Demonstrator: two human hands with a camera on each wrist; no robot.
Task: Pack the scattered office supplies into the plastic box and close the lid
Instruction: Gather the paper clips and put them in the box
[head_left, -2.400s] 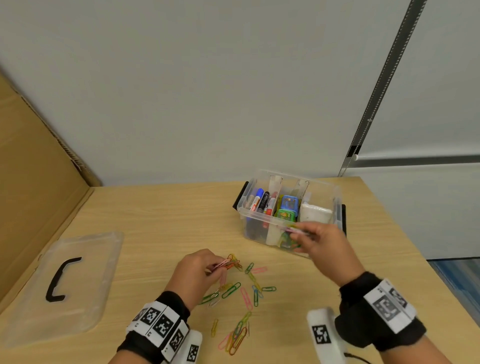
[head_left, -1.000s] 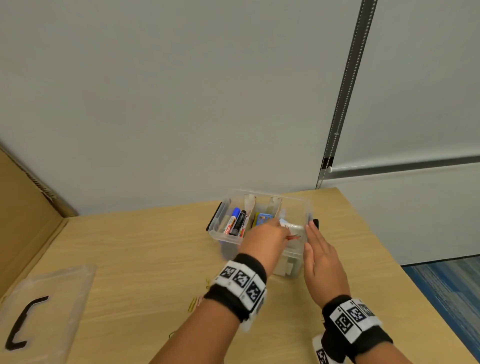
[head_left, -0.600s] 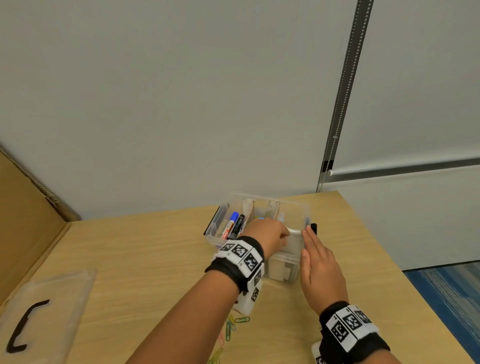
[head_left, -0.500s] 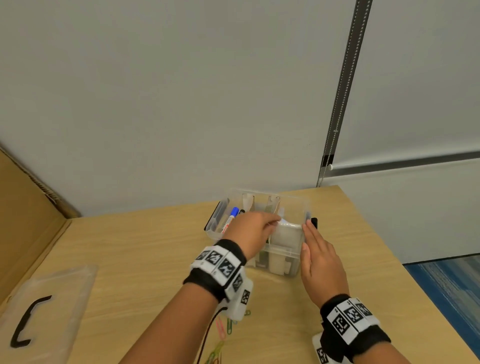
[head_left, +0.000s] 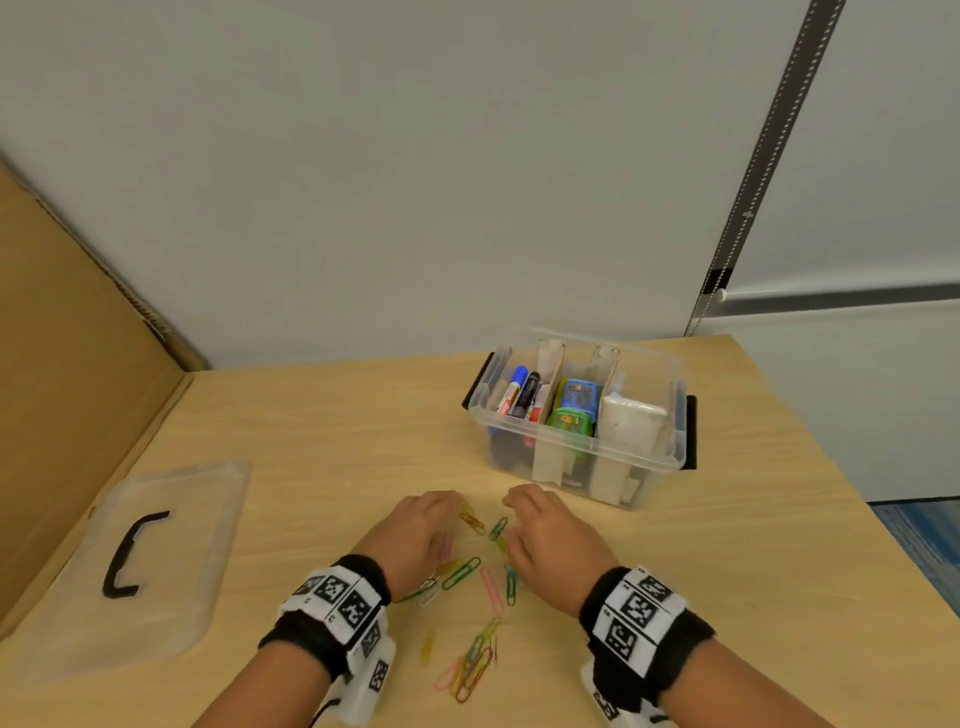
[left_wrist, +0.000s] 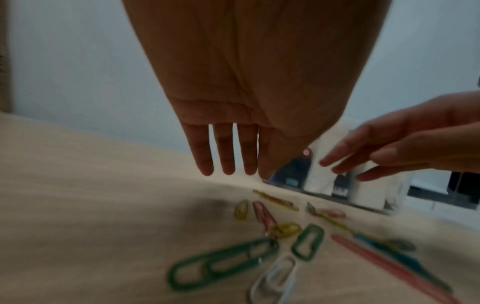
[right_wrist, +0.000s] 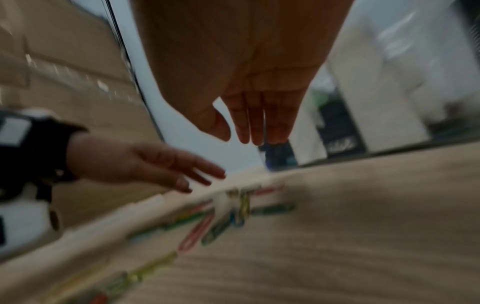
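While the bright paper clips (head_left: 470, 660) lie loose on the wooden table (head_left: 311, 441) close to the person, the left hand (head_left: 415, 535) and the right hand (head_left: 553, 540) float just over the far end of the pile, both with straight, empty fingers, so the best way is probably to sweep the clips into one small heap and pinch up a bunch, not one at a time. Past the hands the plastic box (head_left: 670, 410) sits open with pens and other things already inside, so each bunch should go over its low front wall into a free slot, and the lid (head_left: 197, 499) waits far off to the left for last.
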